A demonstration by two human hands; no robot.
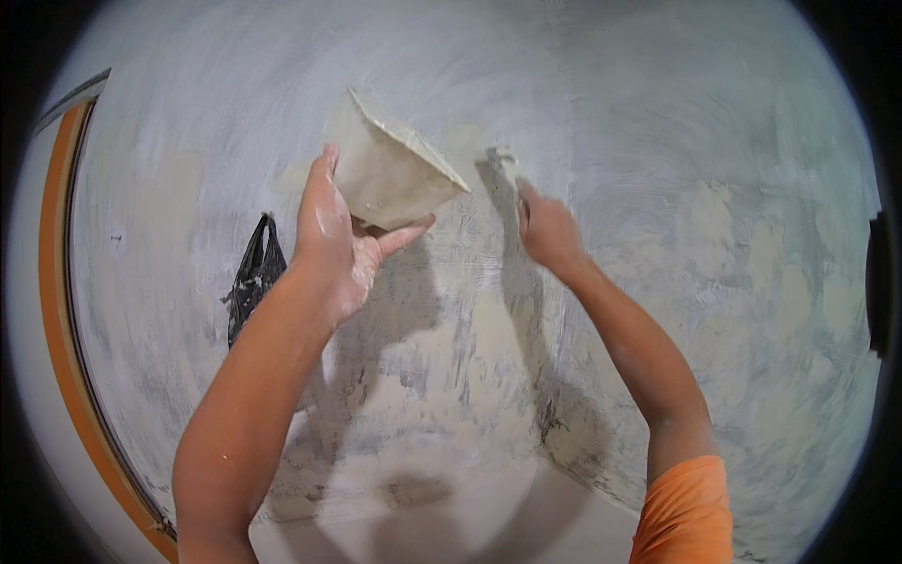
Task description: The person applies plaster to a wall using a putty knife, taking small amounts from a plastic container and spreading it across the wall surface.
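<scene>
My left hand [340, 240] holds up a pale, putty-smeared board [390, 169] from below, thumb on its left side and fingers spread beneath it. A ragged crust of putty runs along the board's upper edge. To its right, my right hand [550, 226] is closed around a small tool that looks like a putty knife [510, 165]. Its tip is at the wall [489, 348], close to the inner corner; the handle is mostly hidden in my fist. Whitish putty coats my left palm and thumb.
A black plastic bag [256, 280] hangs on the wall left of my left forearm. An orange-brown door frame [56, 273] stands at the far left. A second wall [714, 282], patched with putty, meets the first at a corner. A dark object [879, 282] sits at the right rim.
</scene>
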